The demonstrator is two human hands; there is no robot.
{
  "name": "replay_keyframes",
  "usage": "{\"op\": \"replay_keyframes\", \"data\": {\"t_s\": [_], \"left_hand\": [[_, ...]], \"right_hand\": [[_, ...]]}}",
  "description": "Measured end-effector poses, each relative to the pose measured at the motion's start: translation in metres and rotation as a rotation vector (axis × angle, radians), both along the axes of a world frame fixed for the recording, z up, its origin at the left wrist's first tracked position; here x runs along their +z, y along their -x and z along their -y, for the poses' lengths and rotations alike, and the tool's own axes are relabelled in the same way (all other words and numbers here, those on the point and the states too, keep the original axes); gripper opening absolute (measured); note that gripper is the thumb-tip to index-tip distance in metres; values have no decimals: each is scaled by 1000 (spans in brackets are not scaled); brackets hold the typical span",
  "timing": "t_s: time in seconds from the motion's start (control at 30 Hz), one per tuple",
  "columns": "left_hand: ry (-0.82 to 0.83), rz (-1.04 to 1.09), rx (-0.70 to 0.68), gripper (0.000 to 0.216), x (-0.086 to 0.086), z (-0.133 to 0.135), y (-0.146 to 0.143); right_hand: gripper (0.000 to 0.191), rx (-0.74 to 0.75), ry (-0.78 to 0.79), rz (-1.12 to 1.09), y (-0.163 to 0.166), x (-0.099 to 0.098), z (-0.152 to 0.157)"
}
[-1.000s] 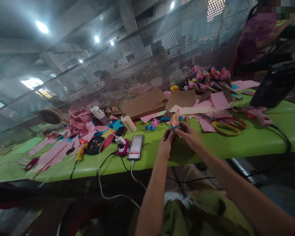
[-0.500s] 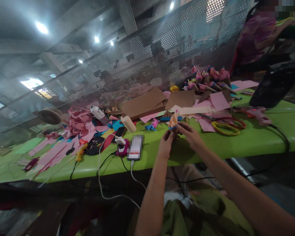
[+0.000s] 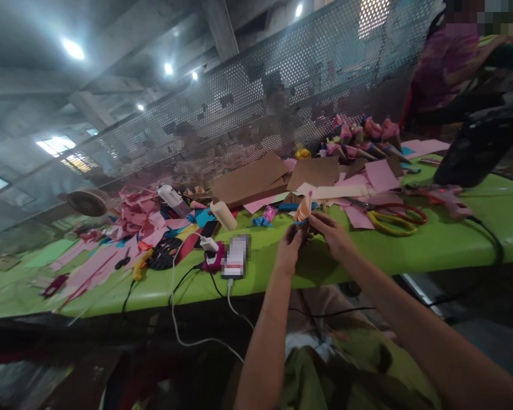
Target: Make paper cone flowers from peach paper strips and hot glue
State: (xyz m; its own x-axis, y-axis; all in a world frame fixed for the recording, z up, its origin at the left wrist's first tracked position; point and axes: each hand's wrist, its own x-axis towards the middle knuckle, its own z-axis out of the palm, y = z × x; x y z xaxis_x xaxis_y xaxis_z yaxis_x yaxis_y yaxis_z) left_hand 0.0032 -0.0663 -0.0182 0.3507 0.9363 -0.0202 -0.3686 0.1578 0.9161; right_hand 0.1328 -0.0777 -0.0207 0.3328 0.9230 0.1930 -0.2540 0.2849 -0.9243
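Between my two hands, above the table's front part, is a paper ice cream cone (image 3: 303, 210) with a peach swirled top, a small pink tip and a blue band below it. My left hand (image 3: 289, 247) is closed around its lower part from the left. From the right, the fingers of my right hand (image 3: 330, 230) are closed on its side near the blue band. The cone's lower end is hidden by my fingers. Just behind it lie a blue stick-like piece (image 3: 291, 207) and crumpled blue paper (image 3: 261, 221).
On the green table (image 3: 393, 259) lie yellow-and-red-handled scissors (image 3: 393, 221), a pink glue gun (image 3: 451, 200), a phone (image 3: 235, 256) on a cable, a purple power adapter (image 3: 214, 257), cardboard (image 3: 250, 179) and pink paper scraps (image 3: 139, 210). Several finished-looking cones (image 3: 359, 139) are piled behind. A person (image 3: 448, 62) sits at far right.
The cone's top has tilted slightly to the right between my hands. Both hands keep nearly the same place and grip.
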Motion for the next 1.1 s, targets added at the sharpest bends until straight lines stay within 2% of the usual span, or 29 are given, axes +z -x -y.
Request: {"op": "replay_keyframes", "data": {"t_s": [0.2, 0.43, 0.6, 0.8, 0.97, 1.1], "left_hand": [[23, -30, 10, 57, 1, 0, 2], [2, -40, -16, 57, 5, 1, 3], [29, -5, 52, 56, 4, 0, 2], [-63, -31, 183, 45, 3, -4, 2], [-142, -124, 328, 37, 0, -7, 4], [-189, -183, 380, 30, 2, -7, 5]], "right_hand": [[49, 6, 12, -29, -1, 0, 0], [48, -3, 25, -26, 0, -1, -1], [53, -10, 39, -37, -1, -1, -1], [49, -1, 59, 14, -5, -5, -2], [40, 74, 53, 80, -3, -4, 0], [43, 137, 30, 122, 2, -1, 2]]}}
